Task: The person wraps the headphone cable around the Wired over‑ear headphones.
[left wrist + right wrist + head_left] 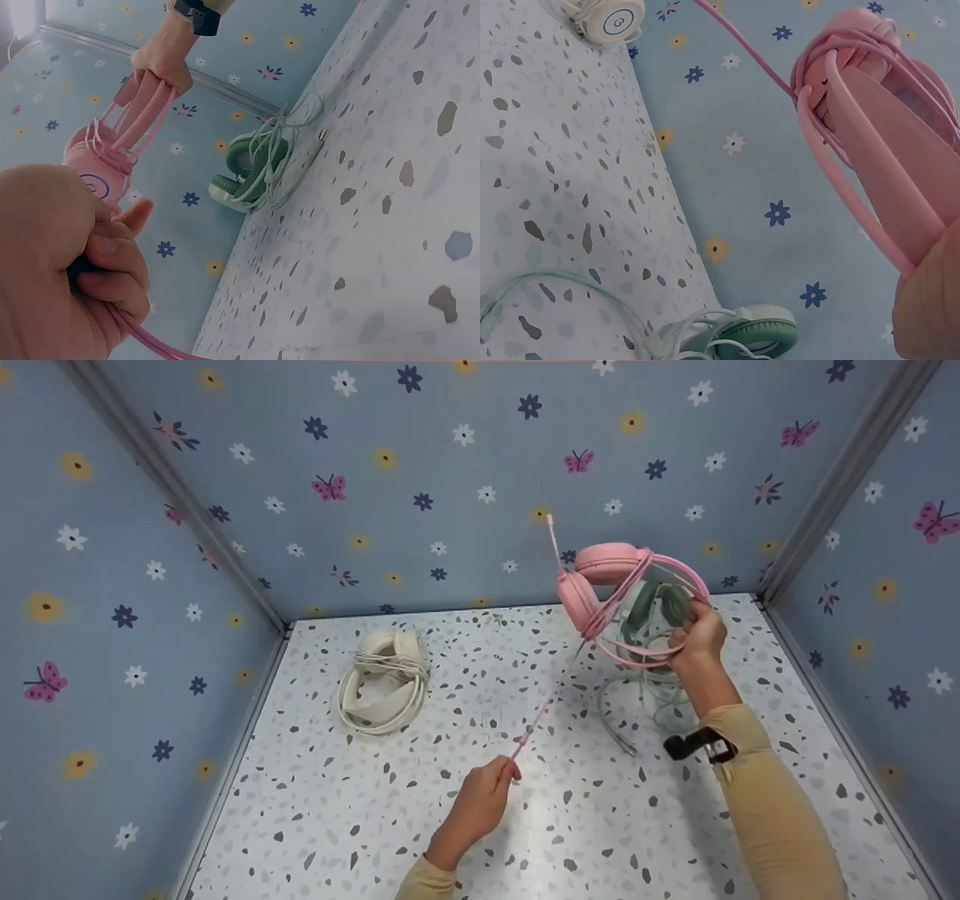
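Note:
My right hand (701, 637) grips the headband of a pink headset (581, 600) and holds it up above the table's far right part. Its small microphone boom points upward, and pink cable is wound round the ear cups. From the headset a pink cable (551, 701) runs taut down to my left hand (480, 799), whose curled fingers hold it. In the left wrist view, more cable (142, 334) trails out below that fist. A green headset (251, 169) with pale green cable lies behind and below the pink one, partly hidden by it in the head view.
A white headset (382, 682) wrapped in its own cable lies on the left of the speckled tabletop (360, 810). The green headset's cable plug (628, 748) rests on the table. Flowered wall panels (450, 472) enclose the back and both sides.

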`<control>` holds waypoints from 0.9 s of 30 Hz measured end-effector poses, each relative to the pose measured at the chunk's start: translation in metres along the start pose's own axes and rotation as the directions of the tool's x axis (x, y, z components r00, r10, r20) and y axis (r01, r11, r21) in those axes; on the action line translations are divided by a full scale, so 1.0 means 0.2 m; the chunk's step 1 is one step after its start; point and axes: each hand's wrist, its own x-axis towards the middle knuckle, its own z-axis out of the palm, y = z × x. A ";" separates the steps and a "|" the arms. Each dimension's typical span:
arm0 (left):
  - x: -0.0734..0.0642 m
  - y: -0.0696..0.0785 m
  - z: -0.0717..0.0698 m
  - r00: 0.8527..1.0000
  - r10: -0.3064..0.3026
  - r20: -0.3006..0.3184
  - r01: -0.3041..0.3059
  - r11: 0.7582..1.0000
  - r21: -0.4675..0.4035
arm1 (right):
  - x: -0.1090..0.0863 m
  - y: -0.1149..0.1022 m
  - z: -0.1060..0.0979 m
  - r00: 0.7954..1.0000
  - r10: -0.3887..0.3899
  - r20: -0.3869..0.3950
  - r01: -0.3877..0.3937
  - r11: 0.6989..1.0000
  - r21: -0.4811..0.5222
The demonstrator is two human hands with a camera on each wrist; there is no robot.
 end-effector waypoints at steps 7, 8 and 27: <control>-0.02 0.06 -0.19 0.995 0.090 0.044 -0.096 0.981 0.169 | 0.03 0.07 -0.04 0.966 -0.209 -0.155 0.146 0.927 -0.345; -0.02 0.07 -0.21 0.993 0.108 0.039 -0.113 0.975 0.191 | 0.04 0.07 -0.04 0.957 -0.235 -0.172 0.151 0.906 -0.397; 0.24 0.22 -0.56 0.804 0.595 -0.014 -0.503 0.692 0.518 | -0.04 0.07 0.01 0.909 0.193 0.370 0.372 0.025 -0.928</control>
